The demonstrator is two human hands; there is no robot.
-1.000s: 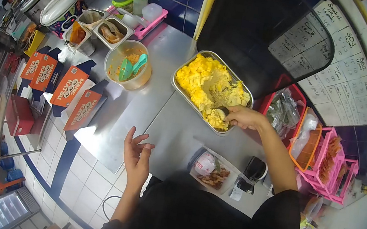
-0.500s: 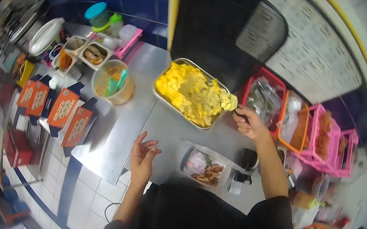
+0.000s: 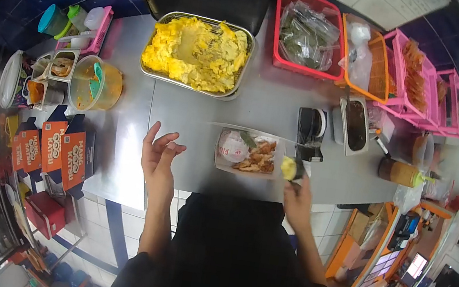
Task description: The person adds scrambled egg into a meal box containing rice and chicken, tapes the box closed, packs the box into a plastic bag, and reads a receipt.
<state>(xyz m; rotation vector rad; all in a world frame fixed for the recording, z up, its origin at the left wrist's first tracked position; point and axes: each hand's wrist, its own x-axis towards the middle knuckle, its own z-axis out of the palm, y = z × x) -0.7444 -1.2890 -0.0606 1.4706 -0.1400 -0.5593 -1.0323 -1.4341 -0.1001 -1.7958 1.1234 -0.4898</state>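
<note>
At four o'clock of the open paper box (image 3: 278, 158), close by its rim, I see the person's right hand (image 3: 297, 203) with its fingers wrapped around a dark scoop (image 3: 298, 171). A yellow lump (image 3: 288, 168) sits in the scoop, which is by the box's three o'clock end; whether it touches the wall, I cannot tell from where I stand. Across at nine o'clock, the left hand (image 3: 159, 158) hangs over the worktop (image 3: 198, 113), its fingers released, loosely bent and spread.

Between the two hands, the box rests on the worktop: a round wrapped bundle (image 3: 233, 147) with red print fills its nine o'clock half, browned pieces (image 3: 258, 159) lie toward three, and a green leaf-like piece (image 3: 247, 139) sits at twelve. Out at eleven stands a metal tray (image 3: 250, 46) heaped with yellow food (image 3: 167, 46). At two o'clock, just beside the box, I spot a black object (image 3: 307, 128), and beyond it a metal container (image 3: 340, 124) with dark contents. A red basket (image 3: 304, 69) of plastic bags (image 3: 309, 34) stands between twelve and one, with an orange basket (image 3: 387, 55) and pink racks (image 3: 430, 116) curving round to two. A squeeze bottle (image 3: 397, 172) is well apart at three. Past the left hand, a clear tub (image 3: 110, 88) stands toward ten and orange cartons (image 3: 73, 158) at nine.
</note>
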